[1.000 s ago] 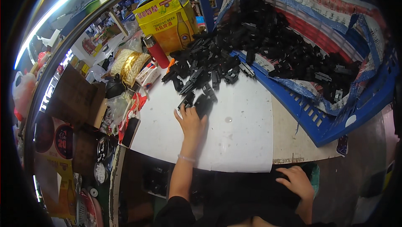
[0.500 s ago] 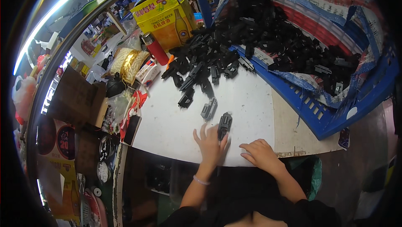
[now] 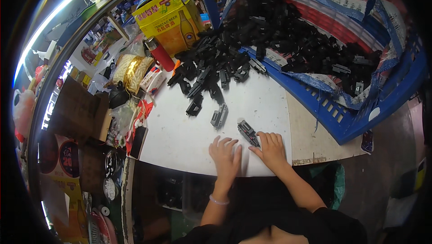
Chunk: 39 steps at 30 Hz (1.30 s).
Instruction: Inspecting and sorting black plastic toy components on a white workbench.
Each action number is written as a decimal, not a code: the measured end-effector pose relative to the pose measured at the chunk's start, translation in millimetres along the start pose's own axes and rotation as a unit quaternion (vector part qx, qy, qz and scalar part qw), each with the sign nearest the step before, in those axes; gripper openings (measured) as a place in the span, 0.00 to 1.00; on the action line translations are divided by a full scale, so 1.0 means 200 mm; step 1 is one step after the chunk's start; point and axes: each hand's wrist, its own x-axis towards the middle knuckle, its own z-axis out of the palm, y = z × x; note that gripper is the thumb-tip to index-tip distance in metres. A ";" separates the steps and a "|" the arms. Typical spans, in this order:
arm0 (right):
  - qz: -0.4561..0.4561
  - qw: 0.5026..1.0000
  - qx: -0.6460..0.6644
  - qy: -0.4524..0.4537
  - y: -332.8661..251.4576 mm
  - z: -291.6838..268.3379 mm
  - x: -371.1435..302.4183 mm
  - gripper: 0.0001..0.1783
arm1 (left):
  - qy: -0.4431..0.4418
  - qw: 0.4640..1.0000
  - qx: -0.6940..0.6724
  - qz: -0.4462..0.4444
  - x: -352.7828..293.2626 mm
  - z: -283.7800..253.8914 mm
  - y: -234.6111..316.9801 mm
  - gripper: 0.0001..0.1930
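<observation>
A dark grey, ridged plastic part [image 3: 248, 133] lies slantwise on the white work surface [image 3: 189, 142]. Its near end sits between the thumb and fingers of my right hand [image 3: 272, 153], which is closed on it. Apart from it, to the left, my left hand [image 3: 226, 156] rests over the surface with fingers spread, holding nothing. Just beyond its fingertips lies a lighter grey plastic part [image 3: 219, 116]. Farther off, a loose pile of black plastic parts [image 3: 202, 79] spreads over the surface.
A blue plastic crate [image 3: 330, 120], lined with a woven sack [image 3: 335, 92], holds many black parts at the right. A red flask [image 3: 160, 55] and a yellow carton [image 3: 168, 21] stand at the back left. A dark phone-like slab [image 3: 138, 142] lies on the left edge.
The dark grey part has turned slantwise, and its near end has passed from my left hand to my right. My left hand has drawn away from it. The view has shifted slightly.
</observation>
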 end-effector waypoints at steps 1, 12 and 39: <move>-0.001 1.000 0.001 0.000 0.01 0.02 0.01 0.24 | 0.014 1.000 -0.010 -0.008 0.00 -0.02 -0.01 0.11; -0.020 0.977 0.196 0.086 0.08 -0.14 -0.10 0.14 | -0.084 0.957 -0.254 -0.111 -0.08 0.01 -0.09 0.11; 0.239 0.765 0.595 0.058 -0.03 -0.41 -0.24 0.14 | -0.075 0.875 -0.466 -0.105 -0.02 -0.12 0.27 0.16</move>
